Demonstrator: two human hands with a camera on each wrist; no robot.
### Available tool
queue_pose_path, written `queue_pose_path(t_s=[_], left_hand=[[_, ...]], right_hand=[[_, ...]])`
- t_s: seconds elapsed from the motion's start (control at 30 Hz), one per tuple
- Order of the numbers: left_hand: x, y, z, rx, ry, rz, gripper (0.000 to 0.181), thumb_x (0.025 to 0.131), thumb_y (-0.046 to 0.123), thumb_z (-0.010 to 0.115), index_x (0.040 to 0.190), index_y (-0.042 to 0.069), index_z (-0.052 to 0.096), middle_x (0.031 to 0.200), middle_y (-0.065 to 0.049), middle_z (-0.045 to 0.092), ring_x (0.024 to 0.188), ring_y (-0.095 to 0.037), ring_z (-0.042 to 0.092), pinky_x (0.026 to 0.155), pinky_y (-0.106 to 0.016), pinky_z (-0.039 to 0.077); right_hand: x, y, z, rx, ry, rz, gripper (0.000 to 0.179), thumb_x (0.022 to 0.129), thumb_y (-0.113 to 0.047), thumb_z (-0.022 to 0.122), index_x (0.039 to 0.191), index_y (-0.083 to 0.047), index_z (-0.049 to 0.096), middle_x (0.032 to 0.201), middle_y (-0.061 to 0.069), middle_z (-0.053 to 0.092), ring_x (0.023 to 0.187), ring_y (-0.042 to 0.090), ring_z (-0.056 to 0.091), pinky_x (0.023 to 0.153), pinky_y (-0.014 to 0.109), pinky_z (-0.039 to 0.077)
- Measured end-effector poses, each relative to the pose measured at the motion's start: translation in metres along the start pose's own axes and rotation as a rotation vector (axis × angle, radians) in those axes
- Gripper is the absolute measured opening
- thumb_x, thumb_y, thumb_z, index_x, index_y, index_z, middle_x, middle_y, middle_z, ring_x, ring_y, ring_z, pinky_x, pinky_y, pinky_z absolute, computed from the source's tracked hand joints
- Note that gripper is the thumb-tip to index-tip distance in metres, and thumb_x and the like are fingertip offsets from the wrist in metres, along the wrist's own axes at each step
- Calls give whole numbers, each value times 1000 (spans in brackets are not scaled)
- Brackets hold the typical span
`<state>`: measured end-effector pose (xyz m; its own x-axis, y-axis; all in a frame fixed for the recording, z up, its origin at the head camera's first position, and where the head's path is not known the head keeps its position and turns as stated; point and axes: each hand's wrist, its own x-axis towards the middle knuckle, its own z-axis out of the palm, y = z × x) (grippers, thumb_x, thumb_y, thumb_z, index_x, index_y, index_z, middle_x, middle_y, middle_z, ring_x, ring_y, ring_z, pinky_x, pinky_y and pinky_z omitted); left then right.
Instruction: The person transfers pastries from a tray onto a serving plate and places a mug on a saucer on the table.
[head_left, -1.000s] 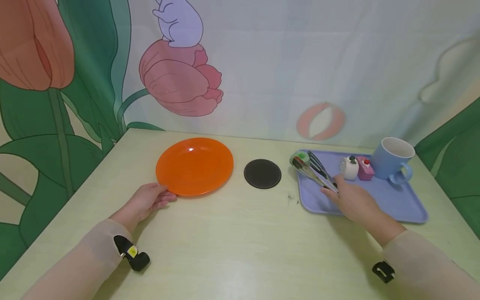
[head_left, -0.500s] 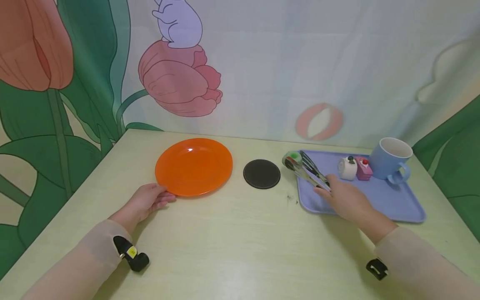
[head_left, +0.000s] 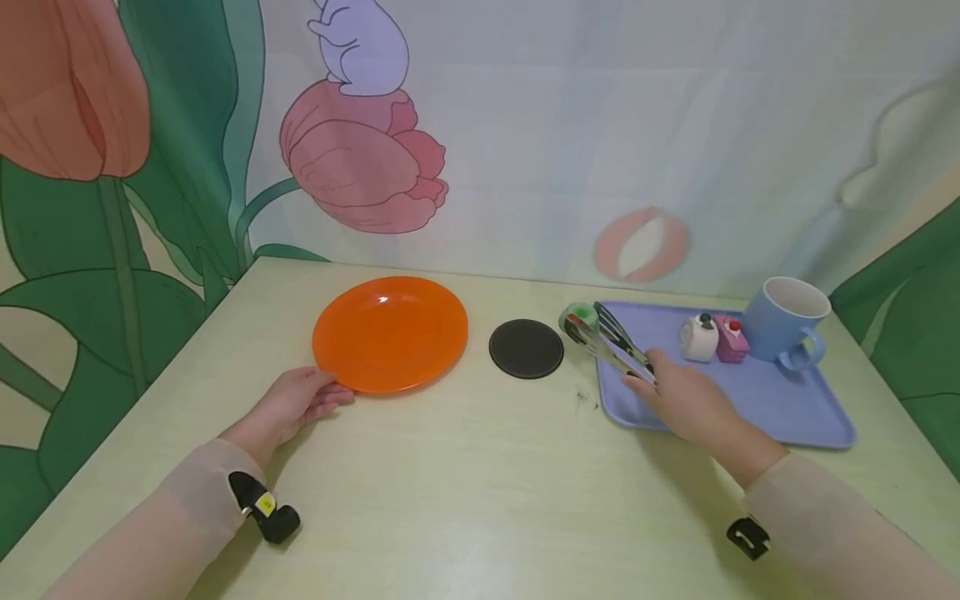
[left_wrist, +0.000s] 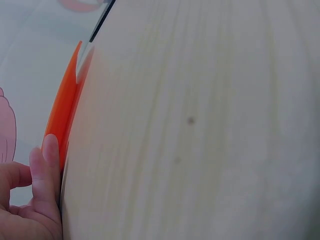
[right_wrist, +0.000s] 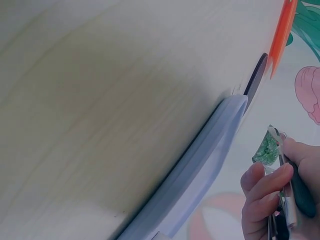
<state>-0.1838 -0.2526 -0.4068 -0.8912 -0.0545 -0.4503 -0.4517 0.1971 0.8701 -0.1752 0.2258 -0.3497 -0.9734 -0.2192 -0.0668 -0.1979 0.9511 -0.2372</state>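
My left hand [head_left: 296,402] pinches the near-left rim of an orange plate [head_left: 390,333]; the left wrist view shows its fingers [left_wrist: 50,150] at the plate's edge. My right hand [head_left: 693,400] holds a pair of metal tongs [head_left: 611,346] with dark parts on the grips. Between the tong ends is a small green toy cake [head_left: 581,315], paler on top. It hangs just past the left edge of a lavender tray [head_left: 765,408]. The right wrist view shows the green cake [right_wrist: 266,151] raised above the tray's level, with fingers curled round the tongs.
On the tray stand a white cake roll [head_left: 698,338], a pink cake slice [head_left: 732,339] with a red topping and a blue mug [head_left: 783,317]. A round black coaster [head_left: 526,348] lies between plate and tray. A printed cloth [head_left: 525,150] hangs behind the table.
My right hand has moved left with the tongs, carrying the green toy cake from over the tray's corner to just beyond its left edge. The left hand and plate stay put.
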Motion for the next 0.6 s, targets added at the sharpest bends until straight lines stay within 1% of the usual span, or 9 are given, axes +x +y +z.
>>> queue_pose_path(t_s=[0.17, 0.37, 0.6], left_hand=[[2, 2, 3, 1, -6, 2, 45, 101, 27, 39, 135, -3, 36, 91, -4, 68, 84, -10, 66, 74, -16, 50], [0, 3, 1, 0, -17, 7, 46, 101, 27, 38, 135, -3, 35, 91, -3, 68, 84, -9, 66, 74, -16, 50], [-2, 1, 1, 11, -25, 16, 47, 101, 27, 39, 136, -4, 34, 92, -3, 68, 86, -10, 66, 75, -16, 50]], right_hand=[[0, 0, -1, -3, 4, -1, 61, 95, -43, 47, 128, 7, 36, 79, 18, 60, 62, 27, 55, 57, 44, 45], [2, 1, 0, 5, 9, -8, 61, 95, -45, 46, 127, 6, 36, 74, 13, 58, 61, 25, 54, 55, 41, 44], [2, 0, 0, 12, -25, 7, 63, 95, -47, 44, 128, 6, 35, 71, 10, 54, 59, 24, 51, 51, 37, 42]])
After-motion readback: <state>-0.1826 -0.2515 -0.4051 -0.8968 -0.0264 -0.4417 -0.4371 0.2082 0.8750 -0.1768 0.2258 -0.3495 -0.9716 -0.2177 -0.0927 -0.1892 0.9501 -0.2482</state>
